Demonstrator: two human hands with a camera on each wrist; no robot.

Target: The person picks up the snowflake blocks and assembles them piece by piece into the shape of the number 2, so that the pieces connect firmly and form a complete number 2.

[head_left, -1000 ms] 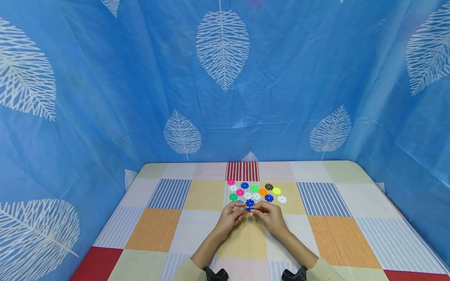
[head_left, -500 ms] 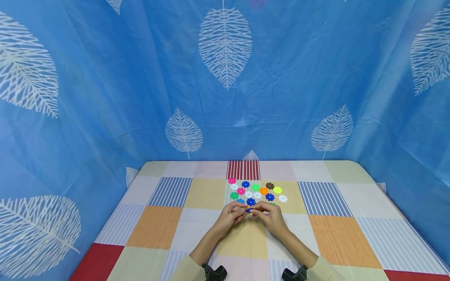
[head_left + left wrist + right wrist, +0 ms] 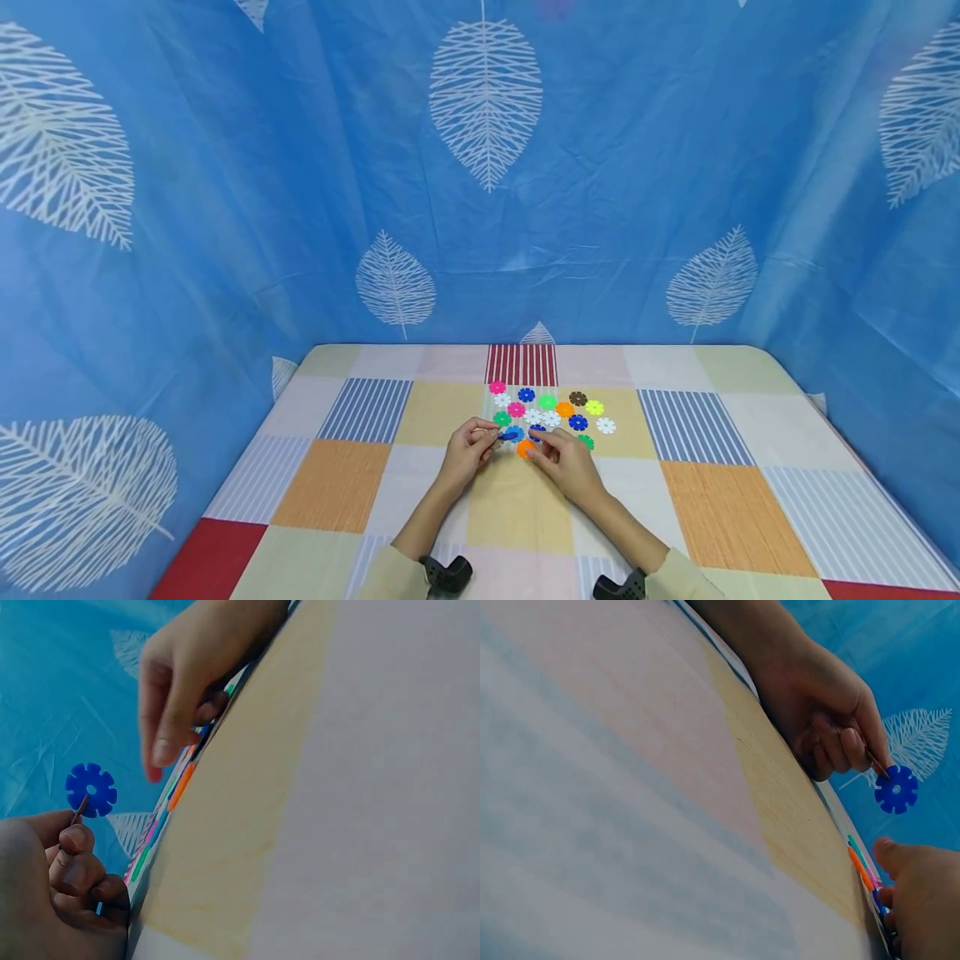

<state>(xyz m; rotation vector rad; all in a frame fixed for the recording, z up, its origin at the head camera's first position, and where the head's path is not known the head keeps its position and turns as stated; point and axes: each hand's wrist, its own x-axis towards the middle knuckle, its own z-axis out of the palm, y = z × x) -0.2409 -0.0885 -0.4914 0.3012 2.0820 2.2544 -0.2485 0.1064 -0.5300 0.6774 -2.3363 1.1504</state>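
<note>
My left hand (image 3: 467, 454) pinches a thin brown piece (image 3: 80, 810), seen edge-on, between thumb and forefinger. Slotted onto it is a dark blue notched disc (image 3: 103, 796), a flower-shaped interlocking piece with a hole at its centre, held up off the table. My right hand (image 3: 568, 468) is apart from that pair, with nothing between its loosely bent fingers. It hovers at the near edge of the loose discs, its fingertips close to an orange disc (image 3: 526, 449) and partly covering a blue disc (image 3: 537, 432).
Several more notched discs lie flat beyond the hands, among them a brown disc (image 3: 577, 398), a yellow disc (image 3: 595, 407) and a white disc (image 3: 606, 426). A patchwork cloth (image 3: 517, 517) covers the table. Blue leaf-print curtains (image 3: 600, 208) close off the back and sides.
The hands have drawn apart. My right hand has let go of the blue disc, and my left hand has carried the joined pieces left, uncovering the orange disc.
</note>
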